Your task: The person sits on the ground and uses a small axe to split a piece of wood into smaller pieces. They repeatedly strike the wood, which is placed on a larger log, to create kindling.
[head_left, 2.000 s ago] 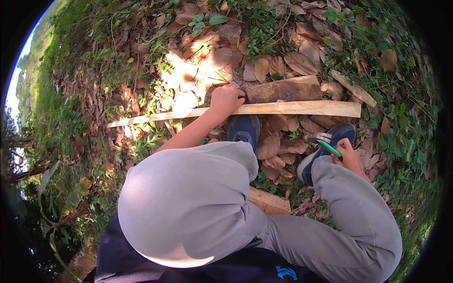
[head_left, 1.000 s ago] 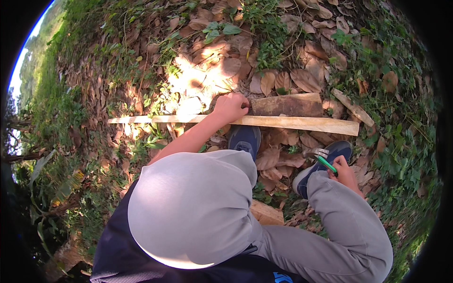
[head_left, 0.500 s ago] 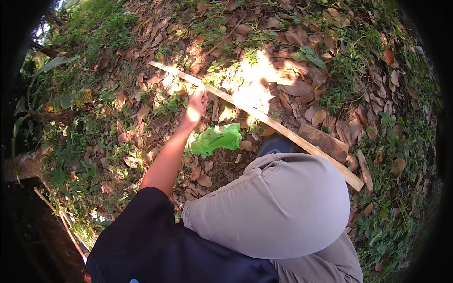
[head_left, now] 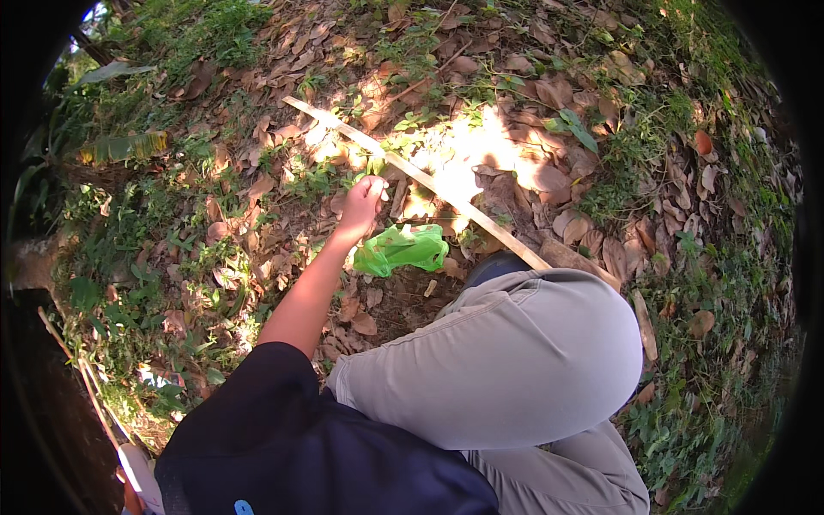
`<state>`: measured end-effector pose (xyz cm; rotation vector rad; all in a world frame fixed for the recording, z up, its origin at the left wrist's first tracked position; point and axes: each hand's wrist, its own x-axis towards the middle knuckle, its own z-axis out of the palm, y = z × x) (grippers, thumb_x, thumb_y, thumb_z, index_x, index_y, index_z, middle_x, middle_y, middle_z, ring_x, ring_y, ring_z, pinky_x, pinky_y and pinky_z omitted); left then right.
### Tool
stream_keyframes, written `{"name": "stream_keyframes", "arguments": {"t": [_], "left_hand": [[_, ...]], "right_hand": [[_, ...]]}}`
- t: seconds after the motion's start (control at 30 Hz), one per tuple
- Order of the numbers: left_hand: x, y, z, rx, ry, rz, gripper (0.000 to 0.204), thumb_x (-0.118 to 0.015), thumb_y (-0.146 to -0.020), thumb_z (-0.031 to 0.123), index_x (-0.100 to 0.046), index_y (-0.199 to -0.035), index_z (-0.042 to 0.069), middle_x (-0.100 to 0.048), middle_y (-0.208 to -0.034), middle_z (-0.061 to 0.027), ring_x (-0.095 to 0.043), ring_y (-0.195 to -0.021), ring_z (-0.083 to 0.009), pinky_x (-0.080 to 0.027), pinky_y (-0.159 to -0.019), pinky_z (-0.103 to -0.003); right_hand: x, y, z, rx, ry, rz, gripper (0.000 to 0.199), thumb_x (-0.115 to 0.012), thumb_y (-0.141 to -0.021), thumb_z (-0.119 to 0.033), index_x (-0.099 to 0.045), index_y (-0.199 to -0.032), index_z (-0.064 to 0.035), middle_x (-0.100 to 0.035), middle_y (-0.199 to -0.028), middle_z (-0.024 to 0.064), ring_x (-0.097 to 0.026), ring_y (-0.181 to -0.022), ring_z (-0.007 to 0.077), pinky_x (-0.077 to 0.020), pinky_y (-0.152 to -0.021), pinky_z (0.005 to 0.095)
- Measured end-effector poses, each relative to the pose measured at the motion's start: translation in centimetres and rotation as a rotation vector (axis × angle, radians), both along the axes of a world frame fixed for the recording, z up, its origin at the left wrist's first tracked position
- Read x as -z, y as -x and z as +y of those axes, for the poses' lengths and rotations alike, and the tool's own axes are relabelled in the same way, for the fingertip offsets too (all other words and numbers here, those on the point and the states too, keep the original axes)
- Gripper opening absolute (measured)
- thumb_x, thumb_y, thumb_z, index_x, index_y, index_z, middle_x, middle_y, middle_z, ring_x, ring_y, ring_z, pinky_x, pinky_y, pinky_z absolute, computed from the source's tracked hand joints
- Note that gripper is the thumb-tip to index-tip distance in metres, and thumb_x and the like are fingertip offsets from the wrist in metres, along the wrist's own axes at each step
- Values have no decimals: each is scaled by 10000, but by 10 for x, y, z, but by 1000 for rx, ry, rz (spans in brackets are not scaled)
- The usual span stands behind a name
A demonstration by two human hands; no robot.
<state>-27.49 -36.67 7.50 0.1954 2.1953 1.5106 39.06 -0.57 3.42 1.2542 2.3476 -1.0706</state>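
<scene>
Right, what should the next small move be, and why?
I'd probably turn the head slightly right: only the left hand shows, near the wooden stick and green bag, while the right hand is out of view and the knee hides the stick's right end.

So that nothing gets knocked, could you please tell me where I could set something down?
The barest dirt lies between the green bag and the grey trouser leg, with a wood chip on it. It is crowded around the left hand, bag and wood strip, and where strip, shoe and block bunch.
</scene>
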Motion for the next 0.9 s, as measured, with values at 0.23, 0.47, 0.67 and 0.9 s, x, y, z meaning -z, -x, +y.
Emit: {"name": "stream_keyframes", "arguments": {"t": [0.23, 0.47, 0.67, 0.9], "left_hand": [[-51, -35, -14, 219, -11, -243, 271, -595, -1088, 283, -718, -1083, 41, -692, -832, -5, -485, -513, -60, -409, -476, -242], [-56, -105, -9, 220, 296, -383, 281, -563, -1091, 245, -650, -1176, -9, -782, -1051, -112, -709, -627, -137, -520, -498, -257], [-35, -96, -21, 106, 502, -241, 334, -624, -1022, 244, -754, -1131, -44, -800, -1047, -144, -751, -602, -179, -529, -473, -278], [-40, -76, -27, 90, 456, -103, 362, -647, -1015, 298, -782, -1043, -36, -787, -837, -106, -713, -541, -172, -529, -462, -292]], "right_hand": [[1, -4, 0, 30, 13, 0, 181, -794, -835, -105, -679, -933, -5, -541, -809, 113, -565, -664, 283, -470, -642, 376], [0, -19, -5, 65, 9, 2, 181, -798, -832, -113, -680, -919, -8, -547, -788, 113, -566, -654, 288, -470, -637, 381], [3, -17, -9, 68, 16, 10, 181, -802, -829, -121, -681, -906, -10, -553, -770, 114, -568, -645, 292, -469, -633, 386], [7, -12, -19, 105, 34, 35, 183, -806, -826, -129, -681, -892, -13, -559, -748, 114, -569, -634, 296, -469, -629, 391]]}}
